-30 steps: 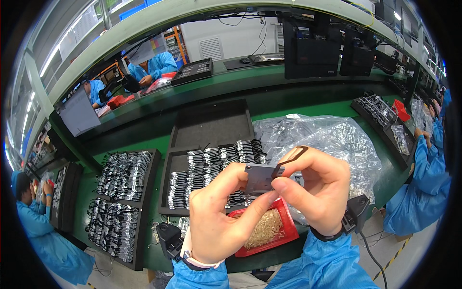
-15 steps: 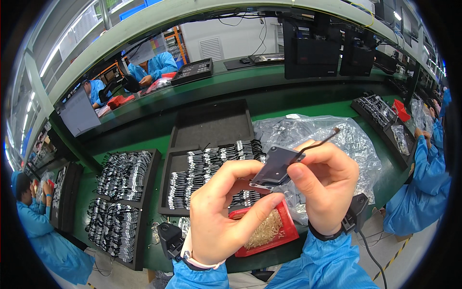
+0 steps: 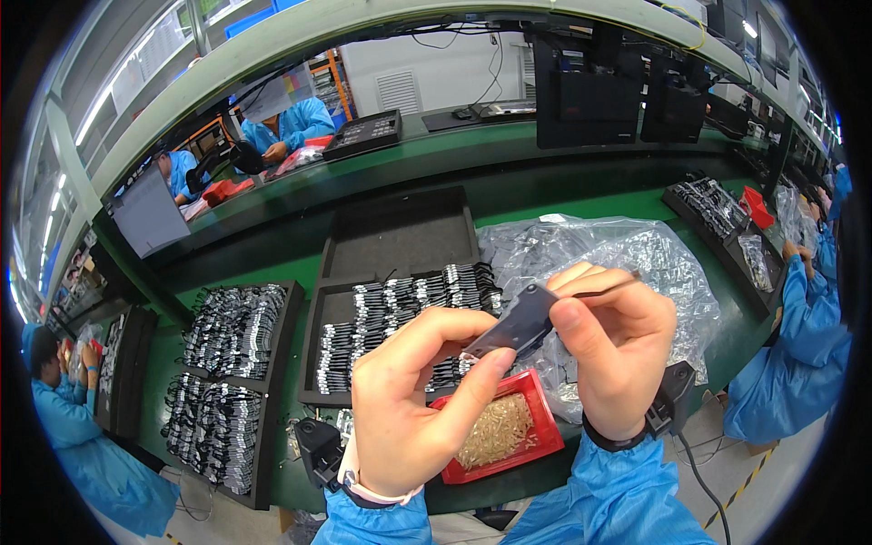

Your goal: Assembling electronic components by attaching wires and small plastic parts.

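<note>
A flat, dark grey rectangular part [image 3: 513, 324] is held up between my two hands, tilted above the worktable. My left hand [image 3: 413, 400] pinches its lower left end between thumb and fingers. At the upper right end my right hand [image 3: 622, 350] grips it, thumb in front. A thin dark cable [image 3: 610, 288] sticks out past my right fingers. Below my hands is a red bin [image 3: 548, 420] holding many small pale slivers. Behind my left hand, a black tray [image 3: 309, 363] holds rows of black-and-silver parts.
A large clear plastic bag [image 3: 636, 245] of small silvery parts lies behind my right hand. Another full black tray [image 3: 282, 363] stands at left. Co-workers in blue sit on both sides and across. A shelf beam [image 3: 363, 32] runs overhead.
The grey part has been tipped, so its face shows at a steeper slant. Its cable has swung lower, closer to my right fingers. My left hand has shifted slightly left.
</note>
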The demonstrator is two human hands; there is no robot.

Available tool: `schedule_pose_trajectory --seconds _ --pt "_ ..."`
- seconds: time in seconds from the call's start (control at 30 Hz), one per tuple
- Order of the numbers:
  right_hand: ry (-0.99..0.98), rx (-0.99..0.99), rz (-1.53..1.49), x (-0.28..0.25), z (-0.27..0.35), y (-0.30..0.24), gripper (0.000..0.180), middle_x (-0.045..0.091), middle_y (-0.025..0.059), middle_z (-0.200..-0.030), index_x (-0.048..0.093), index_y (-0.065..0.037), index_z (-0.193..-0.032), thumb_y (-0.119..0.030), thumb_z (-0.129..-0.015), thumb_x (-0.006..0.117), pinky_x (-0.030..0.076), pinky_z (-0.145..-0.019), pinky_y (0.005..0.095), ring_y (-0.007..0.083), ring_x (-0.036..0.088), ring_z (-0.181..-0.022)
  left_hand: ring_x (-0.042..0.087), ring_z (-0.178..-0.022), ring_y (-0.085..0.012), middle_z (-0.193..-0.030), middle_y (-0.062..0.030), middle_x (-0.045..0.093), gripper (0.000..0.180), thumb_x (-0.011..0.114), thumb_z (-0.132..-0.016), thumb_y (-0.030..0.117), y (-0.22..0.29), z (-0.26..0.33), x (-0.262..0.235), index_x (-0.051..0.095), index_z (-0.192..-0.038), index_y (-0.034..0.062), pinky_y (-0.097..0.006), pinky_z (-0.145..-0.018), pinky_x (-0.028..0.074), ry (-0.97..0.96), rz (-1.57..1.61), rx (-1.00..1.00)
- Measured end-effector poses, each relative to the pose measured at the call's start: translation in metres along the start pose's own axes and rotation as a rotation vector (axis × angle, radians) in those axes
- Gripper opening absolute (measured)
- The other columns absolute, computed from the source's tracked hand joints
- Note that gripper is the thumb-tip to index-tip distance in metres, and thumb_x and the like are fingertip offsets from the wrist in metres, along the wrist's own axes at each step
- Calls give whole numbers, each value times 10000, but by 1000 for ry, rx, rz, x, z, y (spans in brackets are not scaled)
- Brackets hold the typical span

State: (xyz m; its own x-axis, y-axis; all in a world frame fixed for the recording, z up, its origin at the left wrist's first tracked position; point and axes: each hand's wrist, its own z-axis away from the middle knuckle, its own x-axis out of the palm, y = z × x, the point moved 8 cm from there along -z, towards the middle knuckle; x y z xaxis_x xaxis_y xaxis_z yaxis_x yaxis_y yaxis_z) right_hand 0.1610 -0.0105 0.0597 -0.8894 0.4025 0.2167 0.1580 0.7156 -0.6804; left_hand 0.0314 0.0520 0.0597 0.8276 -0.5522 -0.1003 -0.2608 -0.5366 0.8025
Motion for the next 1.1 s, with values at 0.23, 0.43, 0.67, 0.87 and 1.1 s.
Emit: schedule_pose_trajectory --seconds 0.23,0.43,0.67,0.87,1.1 --pt "100 -56 -72 -10 0 0 88 621 95 -773 605 55 -814 13 -745 639 427 -665 241 114 556 -728 582 -788 -129 -855 -100 589 193 619 -719 -82 -2 3 -5 572 -905 -63 -230 -726 475 71 129 -32" --pt "-61 55 -168 3 -3 3 314 599 94 -882 556 43 -976 -25 -697 683 432 -770 272 137 567 -841 583 -778 -130 -842 -97 591 184 611 -721 -85 -2 4 -9 570 -899 -72 -233 -723 473 107 112 -29" --pt "-229 162 -59 15 -5 10 438 598 83 -909 519 21 -1056 20 -658 701 445 -796 272 140 581 -873 587 -777 -134 -849 -97 597 184 597 -729 -86 -1 2 -10 576 -911 -65 -234 -718 472 62 64 -1" --pt "-186 174 -90 16 2 13 237 617 99 -871 581 39 -893 53 -680 682 471 -728 252 129 589 -830 587 -805 -141 -879 -103 593 215 612 -720 -87 3 3 -12 571 -930 -63 -241 -738 469 186 115 -3" --pt "-114 251 -363 17 2 21 177 623 108 -855 590 41 -874 47 -711 658 458 -763 284 142 581 -830 595 -808 -186 -837 -123 608 165 620 -674 -111 6 2 -6 584 -825 -58 -275 -736 466 120 25 119"
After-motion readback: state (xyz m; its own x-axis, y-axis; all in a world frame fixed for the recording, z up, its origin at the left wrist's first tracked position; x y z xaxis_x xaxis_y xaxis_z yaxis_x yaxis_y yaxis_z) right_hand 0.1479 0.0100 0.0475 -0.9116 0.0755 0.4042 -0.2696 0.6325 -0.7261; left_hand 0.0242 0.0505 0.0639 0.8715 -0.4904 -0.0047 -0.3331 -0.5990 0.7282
